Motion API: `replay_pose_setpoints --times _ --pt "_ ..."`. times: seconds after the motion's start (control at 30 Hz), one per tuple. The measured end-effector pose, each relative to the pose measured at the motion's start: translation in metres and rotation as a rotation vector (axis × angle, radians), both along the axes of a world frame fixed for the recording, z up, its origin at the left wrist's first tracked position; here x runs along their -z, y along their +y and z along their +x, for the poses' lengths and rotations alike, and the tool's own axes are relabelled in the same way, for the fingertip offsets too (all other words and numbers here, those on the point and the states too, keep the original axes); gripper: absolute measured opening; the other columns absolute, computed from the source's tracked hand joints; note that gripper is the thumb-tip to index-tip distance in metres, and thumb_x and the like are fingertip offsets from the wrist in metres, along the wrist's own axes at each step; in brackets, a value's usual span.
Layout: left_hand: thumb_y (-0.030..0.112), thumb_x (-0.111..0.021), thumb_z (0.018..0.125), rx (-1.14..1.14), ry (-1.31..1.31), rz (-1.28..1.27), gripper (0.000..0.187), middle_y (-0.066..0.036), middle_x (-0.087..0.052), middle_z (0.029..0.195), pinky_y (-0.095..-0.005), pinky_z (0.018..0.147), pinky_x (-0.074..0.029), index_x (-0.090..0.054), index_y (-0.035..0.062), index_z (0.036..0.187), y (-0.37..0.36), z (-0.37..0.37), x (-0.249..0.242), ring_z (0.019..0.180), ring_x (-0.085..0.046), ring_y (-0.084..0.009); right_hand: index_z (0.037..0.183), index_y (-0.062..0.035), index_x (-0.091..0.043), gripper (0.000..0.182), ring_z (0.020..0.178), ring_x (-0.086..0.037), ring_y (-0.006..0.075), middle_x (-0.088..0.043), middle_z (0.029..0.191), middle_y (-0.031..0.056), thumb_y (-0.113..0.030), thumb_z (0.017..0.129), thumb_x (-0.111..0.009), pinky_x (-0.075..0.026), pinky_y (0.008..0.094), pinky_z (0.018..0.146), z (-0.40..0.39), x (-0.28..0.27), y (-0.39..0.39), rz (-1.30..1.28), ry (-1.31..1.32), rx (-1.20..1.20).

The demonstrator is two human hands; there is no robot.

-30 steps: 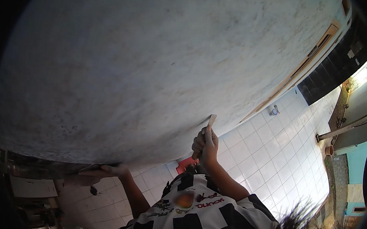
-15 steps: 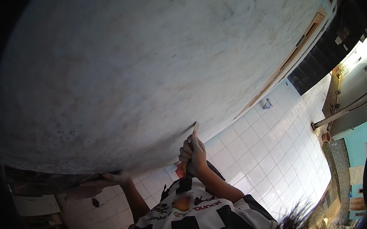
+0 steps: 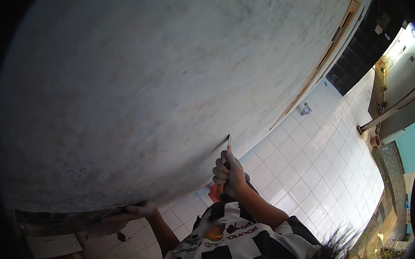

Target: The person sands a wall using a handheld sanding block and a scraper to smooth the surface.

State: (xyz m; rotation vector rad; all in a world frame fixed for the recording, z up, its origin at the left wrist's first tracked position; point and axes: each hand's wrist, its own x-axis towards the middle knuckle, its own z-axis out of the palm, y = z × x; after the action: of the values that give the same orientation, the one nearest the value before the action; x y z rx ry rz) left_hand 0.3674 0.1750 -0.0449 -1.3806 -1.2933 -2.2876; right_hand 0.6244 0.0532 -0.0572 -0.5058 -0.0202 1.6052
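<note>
A putty knife with a narrow pale blade (image 3: 229, 141) and a yellowish handle (image 3: 220, 188) is gripped in my right hand (image 3: 229, 171). The blade tip meets or nearly meets the mottled pale wall (image 3: 138, 92), and a dark shadow trails from it. Lower left, my left hand (image 3: 138, 210) is beside the wall's dark lower-left edge. Its fingers reach leftward but are dim and blurred. Something dark and flat lies along them; whether the hand holds it cannot be made out.
White floor tiles (image 3: 305, 159) run beside the wall, with a small can (image 3: 305, 110) on them. A red object (image 3: 214, 192) shows behind my right forearm. A post (image 3: 394, 112) and a plant pot (image 3: 375, 140) are at the right. A pale board (image 3: 53, 245) lies lower left.
The view has shifted, and both hands appear slightly farther right and the left one lower. The blade has turned and now looks narrower. My right hand keeps its grip.
</note>
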Motion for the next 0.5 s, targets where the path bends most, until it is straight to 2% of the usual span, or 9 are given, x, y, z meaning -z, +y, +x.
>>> replay_pose_setpoints --times 0.1,0.23,0.37,0.4,0.43,0.5 --pt "0.049 -0.031 0.102 0.009 0.013 0.027 0.081 -0.026 0.002 0.159 -0.0455 0.116 -0.021 0.001 -0.004 0.154 0.007 -0.002 -0.006 0.146 -0.014 -0.0366 0.086 -0.0158 -0.046 0.035 0.046 -0.024 0.0065 -0.028 0.058 -0.0041 -0.045 0.104 -0.043 -0.021 0.0234 0.042 -0.002 -0.005 -0.005 -0.019 0.016 -0.075" --pt "0.048 -0.031 0.102 0.02 0.041 0.024 0.08 -0.026 0.003 0.159 -0.0454 0.116 -0.02 0.001 -0.0041 0.154 0.0 -0.009 -0.005 0.146 -0.014 -0.0365 0.087 -0.0157 -0.046 0.034 0.046 -0.023 0.0064 -0.029 0.06 -0.0044 -0.044 0.104 -0.043 -0.021 0.0229 0.042 0.009 -0.006 0.003 0.0 -0.055 0.054" --pt "0.048 -0.032 0.102 0.037 0.036 0.054 0.08 -0.026 0.003 0.159 -0.0453 0.116 -0.02 0.001 -0.0043 0.154 0.007 -0.004 -0.009 0.146 -0.013 -0.0365 0.086 -0.0154 -0.046 0.034 0.047 -0.024 0.0061 -0.03 0.06 -0.0046 -0.044 0.104 -0.042 -0.021 0.0221 0.043 -0.007 -0.005 -0.007 -0.035 0.085 -0.096" --pt "0.048 -0.032 0.102 0.041 0.036 0.06 0.08 -0.026 0.003 0.159 -0.0452 0.116 -0.019 0.002 -0.0044 0.154 0.008 -0.003 -0.01 0.146 -0.013 -0.0364 0.086 -0.0154 -0.045 0.036 0.046 -0.022 0.0048 -0.028 0.058 -0.0049 -0.045 0.105 -0.038 -0.02 0.021 0.04 -0.003 -0.007 -0.004 -0.019 0.013 -0.059" --pt "0.048 -0.032 0.102 0.044 0.038 0.062 0.08 -0.026 0.003 0.159 -0.0452 0.116 -0.019 0.002 -0.0044 0.154 0.008 -0.003 -0.01 0.146 -0.013 -0.0364 0.086 -0.0154 -0.045 0.036 0.046 -0.022 0.0048 -0.028 0.058 -0.0049 -0.045 0.105 -0.038 -0.02 0.021 0.04 0.004 -0.009 0.003 -0.019 0.017 -0.057" --pt "0.048 -0.032 0.102 0.05 0.044 0.058 0.08 -0.027 0.003 0.159 -0.0451 0.117 -0.019 0.002 -0.0045 0.154 0.004 -0.005 -0.008 0.146 -0.012 -0.0364 0.086 -0.0155 -0.045 0.036 0.046 -0.021 0.0056 -0.027 0.058 -0.0047 -0.046 0.105 -0.039 -0.02 0.021 0.04 0.014 -0.01 0.011 -0.009 -0.064 0.103"
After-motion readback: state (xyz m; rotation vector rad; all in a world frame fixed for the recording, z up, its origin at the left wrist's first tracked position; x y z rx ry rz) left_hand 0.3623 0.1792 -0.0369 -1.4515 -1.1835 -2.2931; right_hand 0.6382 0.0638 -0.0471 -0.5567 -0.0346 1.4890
